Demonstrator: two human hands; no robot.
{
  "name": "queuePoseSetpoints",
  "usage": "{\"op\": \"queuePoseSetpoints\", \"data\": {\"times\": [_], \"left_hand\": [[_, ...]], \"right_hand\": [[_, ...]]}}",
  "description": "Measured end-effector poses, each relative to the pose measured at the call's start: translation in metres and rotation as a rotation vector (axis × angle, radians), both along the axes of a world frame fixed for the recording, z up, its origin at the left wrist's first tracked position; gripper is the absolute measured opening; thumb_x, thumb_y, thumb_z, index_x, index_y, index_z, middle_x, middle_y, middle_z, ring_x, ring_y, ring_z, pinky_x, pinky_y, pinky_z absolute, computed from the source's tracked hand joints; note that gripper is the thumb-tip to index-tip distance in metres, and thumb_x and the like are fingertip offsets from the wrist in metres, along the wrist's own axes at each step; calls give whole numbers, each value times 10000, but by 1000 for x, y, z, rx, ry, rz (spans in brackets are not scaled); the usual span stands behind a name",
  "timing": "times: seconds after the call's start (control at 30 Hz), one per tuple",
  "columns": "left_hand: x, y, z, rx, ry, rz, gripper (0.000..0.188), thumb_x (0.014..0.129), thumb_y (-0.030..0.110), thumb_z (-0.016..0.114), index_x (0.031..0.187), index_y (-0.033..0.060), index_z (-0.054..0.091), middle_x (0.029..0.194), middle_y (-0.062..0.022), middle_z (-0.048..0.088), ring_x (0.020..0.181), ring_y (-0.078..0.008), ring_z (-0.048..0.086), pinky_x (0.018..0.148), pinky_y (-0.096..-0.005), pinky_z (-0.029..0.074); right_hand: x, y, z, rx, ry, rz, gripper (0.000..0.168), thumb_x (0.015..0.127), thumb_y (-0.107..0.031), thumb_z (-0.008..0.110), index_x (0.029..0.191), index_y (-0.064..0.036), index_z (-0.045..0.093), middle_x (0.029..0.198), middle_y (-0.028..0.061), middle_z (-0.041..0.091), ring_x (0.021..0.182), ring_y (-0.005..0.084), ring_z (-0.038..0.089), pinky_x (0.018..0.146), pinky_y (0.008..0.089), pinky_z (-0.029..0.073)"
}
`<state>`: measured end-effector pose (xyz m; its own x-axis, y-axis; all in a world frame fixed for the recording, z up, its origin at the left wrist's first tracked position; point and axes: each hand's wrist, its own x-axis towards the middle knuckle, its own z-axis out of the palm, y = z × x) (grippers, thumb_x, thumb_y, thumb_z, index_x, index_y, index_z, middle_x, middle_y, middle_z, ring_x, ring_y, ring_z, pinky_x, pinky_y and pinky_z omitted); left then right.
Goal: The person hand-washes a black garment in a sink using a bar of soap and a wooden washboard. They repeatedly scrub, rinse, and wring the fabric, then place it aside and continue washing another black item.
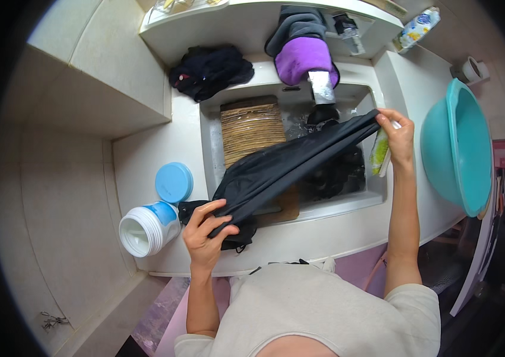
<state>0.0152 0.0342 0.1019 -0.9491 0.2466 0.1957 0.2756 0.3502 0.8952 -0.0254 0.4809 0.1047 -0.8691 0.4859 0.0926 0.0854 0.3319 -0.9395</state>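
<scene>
A black garment is stretched slantwise over the sink. My left hand grips its lower left part, near the sink's front left corner. At its upper right end, my right hand pinches the cloth beside a scrub brush with green bristles. Under the garment, a ridged brown washboard leans in the sink. More dark cloth lies wet in the basin. A faucet with a purple and grey cloth over it reaches above the sink.
Left of the sink, an open white tub lies on its side by a blue lid. A dark cloth bundle rests at the back left corner. A turquoise basin stands at the right, with a carton behind it.
</scene>
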Motion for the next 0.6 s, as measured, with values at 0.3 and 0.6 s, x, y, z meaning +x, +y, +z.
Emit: {"op": "queuePoseSetpoints", "data": {"times": [0.3, 0.6], "left_hand": [[17, -30, 22, 26, -306, -75, 309, 556, 76, 925, 715, -38, 686, 904, -161, 728, 795, -191, 604, 747, -303, 454], [-3, -63, 22, 379, -339, 460, 420, 690, -119, 777, 1083, 17, 716, 974, -21, 643, 887, -116, 603, 860, -246, 486]], "right_hand": [[-6, -15, 88, 14, 154, 134, 149, 877, -48, 712, 1000, 30, 742, 904, 46, 712, 830, 104, 622, 785, 229, 482], [-37, -91, 64, -102, 168, 139, 115, 846, -36, 733, 948, 14, 754, 855, 18, 705, 816, 80, 603, 779, 220, 469]]}}
